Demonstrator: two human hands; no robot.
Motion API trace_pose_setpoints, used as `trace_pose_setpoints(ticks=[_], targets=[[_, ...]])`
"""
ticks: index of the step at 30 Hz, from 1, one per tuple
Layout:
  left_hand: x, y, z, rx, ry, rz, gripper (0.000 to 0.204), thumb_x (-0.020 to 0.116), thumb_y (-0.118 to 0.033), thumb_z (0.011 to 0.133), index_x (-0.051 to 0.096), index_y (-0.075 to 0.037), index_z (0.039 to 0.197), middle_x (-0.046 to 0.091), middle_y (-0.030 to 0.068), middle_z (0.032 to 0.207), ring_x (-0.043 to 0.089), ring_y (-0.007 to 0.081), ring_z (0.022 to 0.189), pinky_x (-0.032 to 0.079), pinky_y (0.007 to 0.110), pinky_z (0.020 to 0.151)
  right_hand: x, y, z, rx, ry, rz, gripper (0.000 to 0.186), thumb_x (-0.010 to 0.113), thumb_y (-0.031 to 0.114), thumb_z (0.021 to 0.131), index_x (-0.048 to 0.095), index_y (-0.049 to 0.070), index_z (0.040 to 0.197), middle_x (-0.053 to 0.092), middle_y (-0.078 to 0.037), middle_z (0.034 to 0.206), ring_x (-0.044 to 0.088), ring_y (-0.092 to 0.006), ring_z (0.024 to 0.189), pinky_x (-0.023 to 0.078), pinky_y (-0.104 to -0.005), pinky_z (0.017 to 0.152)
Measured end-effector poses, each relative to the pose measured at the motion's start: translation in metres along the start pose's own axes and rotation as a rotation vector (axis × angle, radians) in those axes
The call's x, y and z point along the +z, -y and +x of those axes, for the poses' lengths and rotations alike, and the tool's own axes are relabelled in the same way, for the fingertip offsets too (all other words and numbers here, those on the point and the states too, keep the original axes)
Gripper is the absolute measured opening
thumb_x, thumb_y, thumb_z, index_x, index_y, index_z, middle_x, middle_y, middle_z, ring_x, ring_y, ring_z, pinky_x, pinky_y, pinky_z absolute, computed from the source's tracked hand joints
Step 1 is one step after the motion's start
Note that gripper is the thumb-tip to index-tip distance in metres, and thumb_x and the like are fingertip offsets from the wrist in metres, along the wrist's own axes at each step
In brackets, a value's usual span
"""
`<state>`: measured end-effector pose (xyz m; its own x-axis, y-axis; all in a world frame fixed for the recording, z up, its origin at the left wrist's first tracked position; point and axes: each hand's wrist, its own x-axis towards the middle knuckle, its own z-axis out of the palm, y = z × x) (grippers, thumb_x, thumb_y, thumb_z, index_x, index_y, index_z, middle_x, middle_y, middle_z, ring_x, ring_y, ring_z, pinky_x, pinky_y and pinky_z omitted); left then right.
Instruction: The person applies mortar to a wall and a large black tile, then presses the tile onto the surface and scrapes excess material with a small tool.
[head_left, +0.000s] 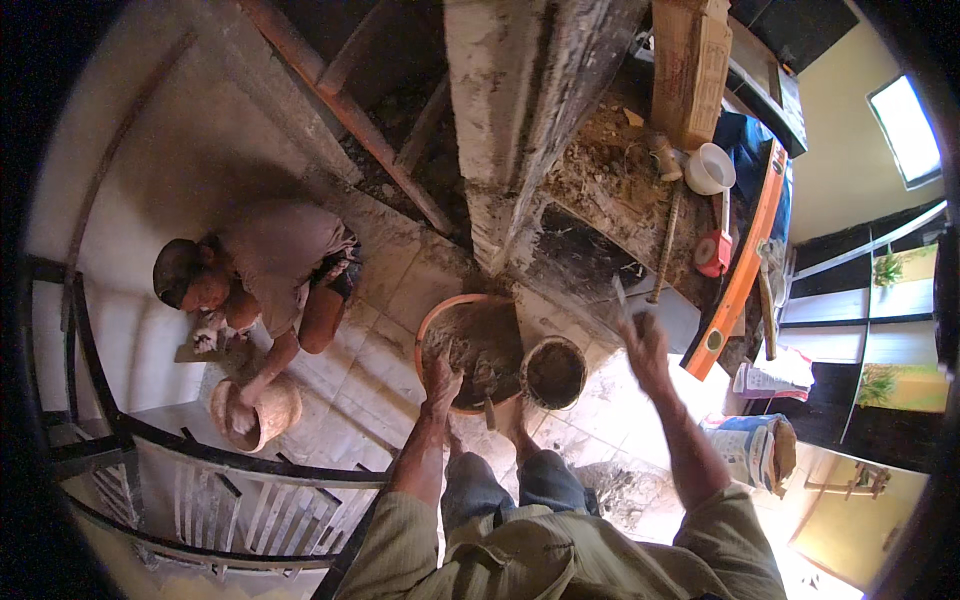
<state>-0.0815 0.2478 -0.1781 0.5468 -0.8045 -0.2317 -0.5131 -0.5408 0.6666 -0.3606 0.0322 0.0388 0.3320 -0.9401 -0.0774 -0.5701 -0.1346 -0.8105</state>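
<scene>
My left hand (442,382) hangs over the left side of an orange basin (428,327) of wet grey mortar (490,345). Its fingers blend into the mortar behind them, so I cannot tell their grip. A trowel handle (490,415) sticks out over the basin's near rim. Raised to the right, my right hand (646,348) is closed around a narrow, pale, flat tool (620,296) that points up and away; its exact kind is unclear. Between my hands, right of the basin, stands a round bucket (554,400) with dark grey mix inside.
A crouching person (285,250) at left reaches into a pale tub (275,412). A concrete pillar (490,130) rises ahead. An orange spirit level (738,270), a red tape measure (712,252) and a white pot (710,168) are at right. Opened bags (745,445) stand nearer; a black railing (250,460) runs left.
</scene>
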Motion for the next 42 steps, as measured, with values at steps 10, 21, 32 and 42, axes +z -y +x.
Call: trace_pose_setpoints(ticks=[10,21,32,42], targets=[[-0.008,0.026,-0.027,0.059,0.02,-0.144,0.054,0.071,-0.024,0.078,0.053,-0.004,0.126,0.05,0.0201,0.131,0.05,0.0337,0.118,0.041,0.042,0.097,0.003,0.032,0.184,-0.375,-0.269,-0.545,0.031,0.058,0.028,0.088,0.053,0.001,0.103,0.06,-0.02,0.08,0.06,-0.0399,0.08,0.046,-0.0492,0.07],[-0.023,0.142,-0.141,-0.264,0.117,0.019,0.061,0.068,-0.032,0.081,0.051,0.003,0.128,0.041,0.0371,0.131,0.042,0.0481,0.122,0.038,0.047,0.103,0.026,-0.037,0.261,-0.256,-0.177,-0.95,0.057,0.059,0.016,0.081,0.041,0.015,0.135,0.056,-0.018,0.121,0.059,-0.0373,0.1,0.047,-0.0494,0.079],[-0.041,0.152,-0.155,-0.328,0.124,-0.005,0.061,0.062,-0.032,0.087,0.044,0.004,0.133,0.039,0.038,0.133,0.039,0.0486,0.125,0.036,0.048,0.105,0.025,0.037,0.209,-0.763,-0.363,-1.12,0.036,0.059,0.026,0.087,0.059,0.009,0.118,0.055,-0.017,0.125,0.056,-0.0362,0.104,0.048,-0.0462,0.086],[0.026,0.154,-0.144,-0.486,0.12,-0.153,0.062,0.067,-0.03,0.084,0.046,0.004,0.131,0.05,0.0298,0.129,0.048,0.0392,0.12,0.038,0.043,0.101,0.272,-0.283,-0.118,-0.249,0.374,-0.501,0.035,0.062,0.022,0.082,0.057,0.003,0.111,0.061,-0.02,0.1,0.061,-0.038,0.088,0.049,-0.0465,0.075]])
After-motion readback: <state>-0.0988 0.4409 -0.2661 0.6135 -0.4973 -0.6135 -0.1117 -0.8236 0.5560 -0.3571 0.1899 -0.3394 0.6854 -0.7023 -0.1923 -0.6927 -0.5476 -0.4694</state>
